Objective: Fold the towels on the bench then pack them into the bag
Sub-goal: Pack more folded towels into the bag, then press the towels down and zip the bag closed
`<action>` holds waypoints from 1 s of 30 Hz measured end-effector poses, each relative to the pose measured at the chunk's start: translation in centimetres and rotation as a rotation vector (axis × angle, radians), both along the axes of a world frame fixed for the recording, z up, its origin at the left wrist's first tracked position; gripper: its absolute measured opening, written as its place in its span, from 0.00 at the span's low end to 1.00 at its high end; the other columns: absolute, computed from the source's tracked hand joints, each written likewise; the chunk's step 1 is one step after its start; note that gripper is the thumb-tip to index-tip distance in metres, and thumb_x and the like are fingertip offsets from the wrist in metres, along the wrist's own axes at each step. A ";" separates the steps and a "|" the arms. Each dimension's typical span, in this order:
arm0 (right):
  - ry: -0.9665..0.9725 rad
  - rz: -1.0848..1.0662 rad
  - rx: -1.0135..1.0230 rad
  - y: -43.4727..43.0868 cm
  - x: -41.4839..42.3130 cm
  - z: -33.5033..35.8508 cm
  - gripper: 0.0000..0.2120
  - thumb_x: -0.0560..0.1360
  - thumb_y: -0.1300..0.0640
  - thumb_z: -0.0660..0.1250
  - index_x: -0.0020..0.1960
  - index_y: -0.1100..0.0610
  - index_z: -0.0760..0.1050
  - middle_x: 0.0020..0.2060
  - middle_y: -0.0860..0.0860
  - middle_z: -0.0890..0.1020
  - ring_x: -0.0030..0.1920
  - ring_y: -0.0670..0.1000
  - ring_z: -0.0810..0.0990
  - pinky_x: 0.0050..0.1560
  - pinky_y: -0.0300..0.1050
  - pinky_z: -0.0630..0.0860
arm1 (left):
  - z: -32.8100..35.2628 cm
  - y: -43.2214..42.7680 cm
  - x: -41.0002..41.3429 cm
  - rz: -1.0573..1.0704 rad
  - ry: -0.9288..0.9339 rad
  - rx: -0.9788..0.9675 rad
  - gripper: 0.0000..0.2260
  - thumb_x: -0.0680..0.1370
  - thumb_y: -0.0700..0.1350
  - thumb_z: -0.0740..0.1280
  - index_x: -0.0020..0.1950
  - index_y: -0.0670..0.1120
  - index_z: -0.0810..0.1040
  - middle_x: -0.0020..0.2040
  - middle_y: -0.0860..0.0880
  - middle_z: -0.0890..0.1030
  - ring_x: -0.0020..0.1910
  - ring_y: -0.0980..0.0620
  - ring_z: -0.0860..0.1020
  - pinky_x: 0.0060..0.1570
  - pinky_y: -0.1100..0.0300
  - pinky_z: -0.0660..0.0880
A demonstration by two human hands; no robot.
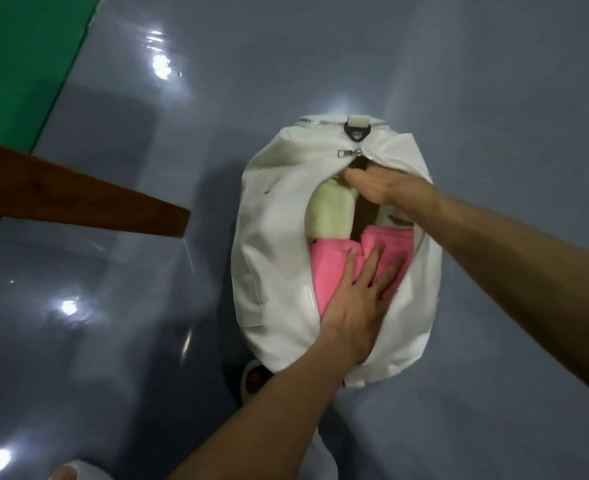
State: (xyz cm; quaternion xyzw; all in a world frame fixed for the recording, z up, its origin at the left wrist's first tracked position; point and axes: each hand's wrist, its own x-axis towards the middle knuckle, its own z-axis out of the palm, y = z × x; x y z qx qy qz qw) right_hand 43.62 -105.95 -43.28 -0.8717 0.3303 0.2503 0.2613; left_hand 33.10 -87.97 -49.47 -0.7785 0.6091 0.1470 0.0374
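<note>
Evidently packing is under way: mid-frame, the unzipped white bag point(272, 258) holds pink towels point(324, 268) and a pale green towel point(327, 213). The left hand point(359, 303) presses flat on the pink ones; the right hand point(379, 187) reaches in at the opening's top, its fingers hidden, so I cannot tell its grip. Next, the towels probably need pushing below the zip; the bench point(78, 199) is cut off at the left edge.

Pink towels point(324, 268) fill the mouth of the bag point(269, 271) toward 6 o'clock, a yellow towel point(327, 213) toward 11; a dark gap lies between. Bench point(78, 199) at 9 o'clock.
</note>
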 end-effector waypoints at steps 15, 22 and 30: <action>-0.053 -0.441 0.552 4.8 -2.4 14.1 0.33 0.82 0.33 0.50 0.75 0.55 0.69 0.64 0.52 0.71 0.65 0.55 0.71 0.64 0.51 0.65 | 11.4 7.0 5.7 0.159 0.094 -0.040 0.27 0.87 0.58 0.45 0.85 0.52 0.47 0.84 0.41 0.46 0.83 0.38 0.43 0.80 0.38 0.44; -0.173 -0.222 0.480 10.1 -1.5 28.0 0.33 0.78 0.28 0.55 0.61 0.54 0.80 0.60 0.53 0.83 0.59 0.57 0.79 0.66 0.56 0.70 | 25.5 15.7 9.5 0.625 0.098 -0.472 0.29 0.84 0.62 0.47 0.78 0.49 0.68 0.75 0.44 0.73 0.75 0.44 0.70 0.72 0.47 0.68; -0.516 -0.122 0.551 22.6 6.1 40.0 0.39 0.72 0.25 0.64 0.67 0.56 0.75 0.61 0.54 0.79 0.59 0.57 0.79 0.62 0.58 0.75 | 42.3 26.1 18.9 1.701 0.288 -1.241 0.24 0.80 0.67 0.62 0.43 0.46 0.78 0.42 0.48 0.83 0.44 0.47 0.82 0.47 0.52 0.78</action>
